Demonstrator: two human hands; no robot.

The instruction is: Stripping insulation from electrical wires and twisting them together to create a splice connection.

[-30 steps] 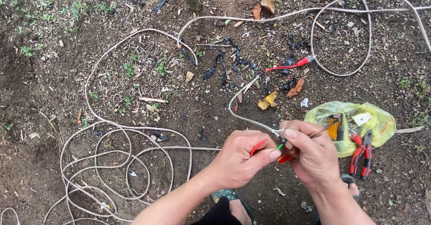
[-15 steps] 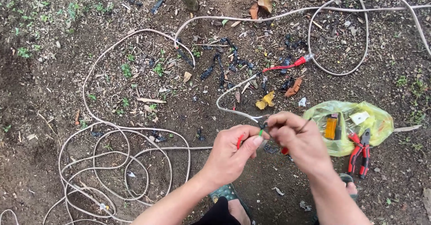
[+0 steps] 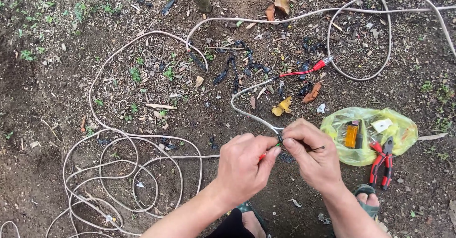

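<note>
the bare dirt ground [image 3: 57, 100] with leaf litter fills the view. a long pale white electrical cable [image 3: 118, 152] coils in loops at eight o'clock and arcs up to twelve and two o'clock. a crumpled yellow-green plastic bag [image 3: 403, 126] lies at three o'clock, red-handled pliers [image 3: 381, 164] resting at its lower edge. the left hand [image 3: 244, 167] and right hand [image 3: 313, 155] meet just below centre, fingertips pressed together, both pinching the thin stripped wire ends [image 3: 279, 140] of a cable strand between them. black scraps of stripped insulation [image 3: 237, 72] scatter at twelve o'clock.
</note>
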